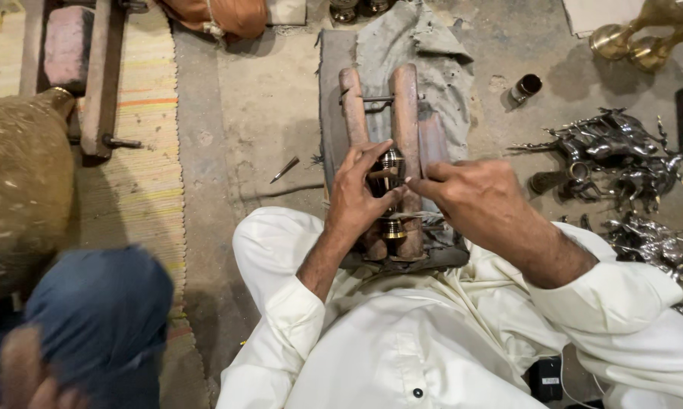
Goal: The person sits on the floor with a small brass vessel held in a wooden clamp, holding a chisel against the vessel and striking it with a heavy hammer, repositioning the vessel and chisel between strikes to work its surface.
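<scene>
The left hand wraps its fingers around a small brass fitting, thumb and fingertips closed on its dark upper part. The fitting sits between the two wooden bars of a clamp, toward its near end. The right hand pinches shut against the fitting's right side, fingertips touching it.

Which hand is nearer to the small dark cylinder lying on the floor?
The right hand. It lies just below-left of the small dark cylinder, while the left hand is farther off, across the wooden clamp.
</scene>
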`<state>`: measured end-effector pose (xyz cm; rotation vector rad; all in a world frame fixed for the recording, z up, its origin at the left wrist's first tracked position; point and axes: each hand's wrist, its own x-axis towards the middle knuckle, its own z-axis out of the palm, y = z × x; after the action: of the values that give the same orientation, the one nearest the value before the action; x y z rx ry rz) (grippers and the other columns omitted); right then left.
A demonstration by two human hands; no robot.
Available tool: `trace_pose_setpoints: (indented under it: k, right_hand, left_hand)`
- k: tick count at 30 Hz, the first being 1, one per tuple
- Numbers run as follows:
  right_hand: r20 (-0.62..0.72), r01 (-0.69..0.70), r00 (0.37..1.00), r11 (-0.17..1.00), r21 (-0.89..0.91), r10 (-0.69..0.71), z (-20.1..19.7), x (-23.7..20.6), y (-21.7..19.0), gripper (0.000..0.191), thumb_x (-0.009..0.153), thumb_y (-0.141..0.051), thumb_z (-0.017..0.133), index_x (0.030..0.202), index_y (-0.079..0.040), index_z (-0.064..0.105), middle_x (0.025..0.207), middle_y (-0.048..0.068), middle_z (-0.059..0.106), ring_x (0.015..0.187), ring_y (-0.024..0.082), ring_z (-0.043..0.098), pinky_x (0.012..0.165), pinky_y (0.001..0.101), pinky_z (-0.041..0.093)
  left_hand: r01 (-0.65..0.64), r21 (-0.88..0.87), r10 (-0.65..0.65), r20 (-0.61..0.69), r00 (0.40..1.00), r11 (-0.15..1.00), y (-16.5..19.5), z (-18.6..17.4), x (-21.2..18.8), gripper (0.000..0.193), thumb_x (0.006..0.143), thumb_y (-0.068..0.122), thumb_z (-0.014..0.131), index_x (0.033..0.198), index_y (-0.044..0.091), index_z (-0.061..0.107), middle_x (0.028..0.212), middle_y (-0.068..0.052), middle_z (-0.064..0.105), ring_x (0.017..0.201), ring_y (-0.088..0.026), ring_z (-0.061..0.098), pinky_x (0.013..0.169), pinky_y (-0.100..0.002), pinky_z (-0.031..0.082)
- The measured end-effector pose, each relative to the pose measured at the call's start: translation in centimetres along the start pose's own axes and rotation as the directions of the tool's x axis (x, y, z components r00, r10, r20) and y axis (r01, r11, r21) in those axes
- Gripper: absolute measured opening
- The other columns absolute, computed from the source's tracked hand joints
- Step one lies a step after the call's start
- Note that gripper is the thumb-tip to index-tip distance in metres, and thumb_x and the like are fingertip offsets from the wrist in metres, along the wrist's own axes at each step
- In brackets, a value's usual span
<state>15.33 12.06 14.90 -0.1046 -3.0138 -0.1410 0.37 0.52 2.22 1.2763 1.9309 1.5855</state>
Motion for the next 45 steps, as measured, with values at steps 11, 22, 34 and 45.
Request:
trace_pose_setpoints:
  k: [11, 22, 34, 45]
  right_hand:
    - [0.001, 0.173, 0.985, 0.972, -0.156, -0.175, 1.4, 0.1, -0.5, 0.027, 0.075, -0.012, 0.070, 0.101, -0.017, 0.078, 0.093, -0.001, 0.070, 0.070, 0.016, 0.070, 0.055, 0.0301, 0.056]
    - [0.235, -0.386, 0.904, 0.917, 0.097, 0.356, 4.9, -1.3, -2.7, 0.024, 0.090, -0.030, 0.073, 0.106, -0.011, 0.071, 0.076, 0.013, 0.072, 0.066, 0.033, 0.071, 0.058, 0.0475, 0.055]
    - [0.143, -0.440, 0.898, 0.837, 0.325, 0.416, 0.8, -3.1, -0.4, 0.032, 0.088, -0.030, 0.071, 0.116, -0.014, 0.073, 0.078, 0.015, 0.073, 0.071, 0.035, 0.072, 0.063, 0.0478, 0.055]
    - [0.359, -0.277, 0.898, 0.961, 0.015, 0.253, 0.3, 3.0, -0.3, 0.029, 0.087, -0.031, 0.067, 0.076, -0.005, 0.075, 0.074, 0.019, 0.071, 0.072, 0.036, 0.074, 0.065, 0.0476, 0.060]
  left_hand:
    - [0.002, 0.017, -0.002, -0.016, 1.000, 1.000, 0.1, -0.1, -0.1, 0.075, 0.070, 0.006, 0.087, 0.140, 0.013, 0.060, 0.132, -0.012, 0.063, 0.123, -0.029, 0.066, 0.105, -0.038, 0.056]
    - [0.082, -0.199, -0.064, 0.095, 0.993, 0.976, -0.8, -1.3, 0.4, 0.062, 0.081, 0.011, 0.085, 0.139, 0.012, 0.062, 0.135, -0.009, 0.061, 0.122, -0.022, 0.067, 0.103, -0.035, 0.060]
    - [0.200, -0.289, -0.141, 0.213, 0.967, 0.936, -2.4, -2.3, 0.4, 0.056, 0.084, 0.006, 0.078, 0.137, 0.010, 0.060, 0.123, -0.003, 0.069, 0.109, -0.013, 0.067, 0.096, -0.030, 0.056]
    - [0.174, -0.291, -0.118, 0.200, 0.973, 0.941, -2.6, -2.9, 0.7, 0.053, 0.087, 0.006, 0.081, 0.136, 0.007, 0.061, 0.121, -0.003, 0.069, 0.111, -0.012, 0.064, 0.099, -0.029, 0.054]
